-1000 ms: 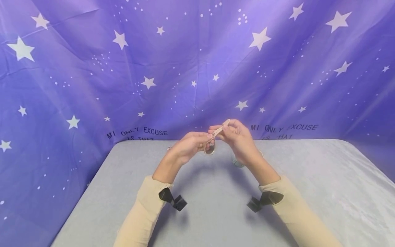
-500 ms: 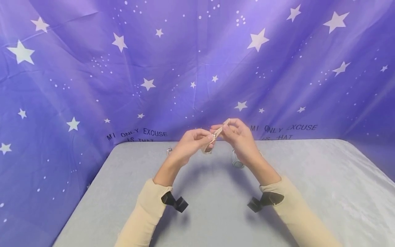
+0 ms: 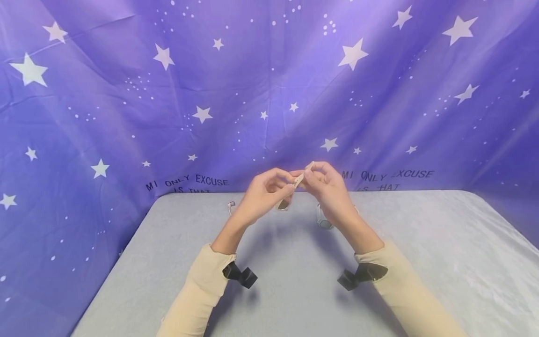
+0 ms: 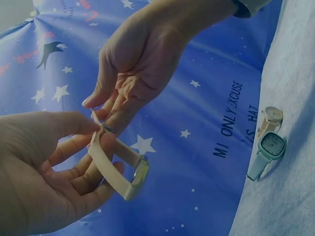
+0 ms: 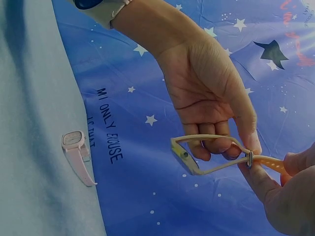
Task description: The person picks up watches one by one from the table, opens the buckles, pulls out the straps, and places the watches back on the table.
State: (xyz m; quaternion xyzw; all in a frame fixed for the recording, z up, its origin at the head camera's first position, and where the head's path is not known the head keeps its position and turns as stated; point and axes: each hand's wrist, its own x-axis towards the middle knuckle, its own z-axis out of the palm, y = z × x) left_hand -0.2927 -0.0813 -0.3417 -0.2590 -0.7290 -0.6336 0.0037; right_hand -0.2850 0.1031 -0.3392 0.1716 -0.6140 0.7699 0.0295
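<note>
A cream-strapped wristwatch (image 4: 106,164) is held in the air between my two hands, its strap looped through the buckle. My left hand (image 3: 266,195) pinches the strap at the metal buckle (image 5: 250,160) with thumb and fingers. The watch case (image 5: 184,156) hangs below that pinch, partly hidden in the head view. My right hand (image 3: 329,189) pinches the strap's free end (image 5: 269,163), which is punched with holes and sticks out past the buckle. The fingertips of both hands are close together.
On the grey cloth-covered table (image 3: 290,290), a mint-green watch (image 4: 272,145) lies beside a beige watch (image 4: 273,115) on the right. A pink watch (image 5: 75,141) lies to the left. Behind the table hangs a purple star-printed curtain (image 3: 236,93).
My left hand has shifted slightly up and right, with its fingertips now nearer the right hand. The watch case has turned and is more hidden behind the left fingers. The right hand stays nearly still.
</note>
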